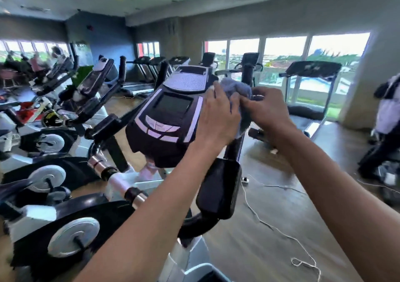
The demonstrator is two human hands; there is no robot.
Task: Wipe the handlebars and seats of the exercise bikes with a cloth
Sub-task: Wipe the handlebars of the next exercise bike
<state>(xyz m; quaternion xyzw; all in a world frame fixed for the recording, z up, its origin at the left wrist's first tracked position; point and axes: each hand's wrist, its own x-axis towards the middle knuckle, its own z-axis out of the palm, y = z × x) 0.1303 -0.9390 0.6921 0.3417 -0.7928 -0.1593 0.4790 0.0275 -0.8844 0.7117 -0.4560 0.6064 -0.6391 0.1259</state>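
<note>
A: Cloth (236,87): pale blue, bunched against right edge of exercise bike console (171,117), atop upright handlebar (234,149). Left hand (216,117): fingers curled on cloth. Right hand (265,106): pinching cloth's far side.

B: Step, as judged: regripping before handlebar wipe. Next: wrap around bar, slide downward. Seat: not in view.

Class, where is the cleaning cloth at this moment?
In the head view, right of centre: the cloth is held between the left hand and right hand, beside the bike console's right edge.
</note>
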